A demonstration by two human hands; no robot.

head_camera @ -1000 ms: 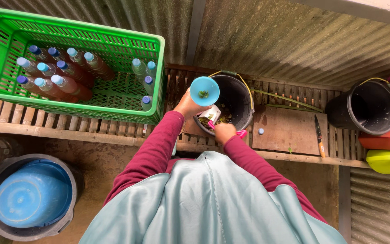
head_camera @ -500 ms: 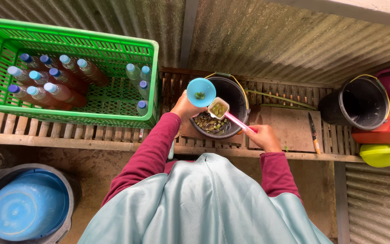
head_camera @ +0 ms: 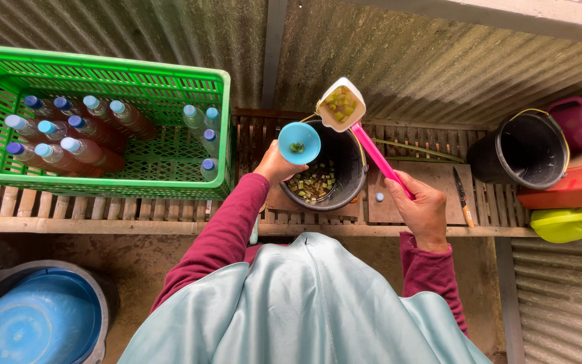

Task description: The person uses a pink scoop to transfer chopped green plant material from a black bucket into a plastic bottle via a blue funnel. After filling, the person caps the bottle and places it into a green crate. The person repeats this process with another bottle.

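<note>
A: What's changed since half a second ago?

B: The ladle [head_camera: 342, 108] has lifted from over the bucket [head_camera: 328, 176] and now sits higher, beside the funnel [head_camera: 299, 142], its cup full of chopped green pieces.

A: And the hands?

B: The right hand [head_camera: 424, 210] is closed round the pink handle. The left hand [head_camera: 275, 166] grips something under the blue funnel; what exactly is hidden.

A: Nearby?

B: Left, a green crate [head_camera: 102, 74] of capped bottles [head_camera: 79, 135]. Right, a knife [head_camera: 463, 199] on the slats and a black pail [head_camera: 523, 149].
</note>
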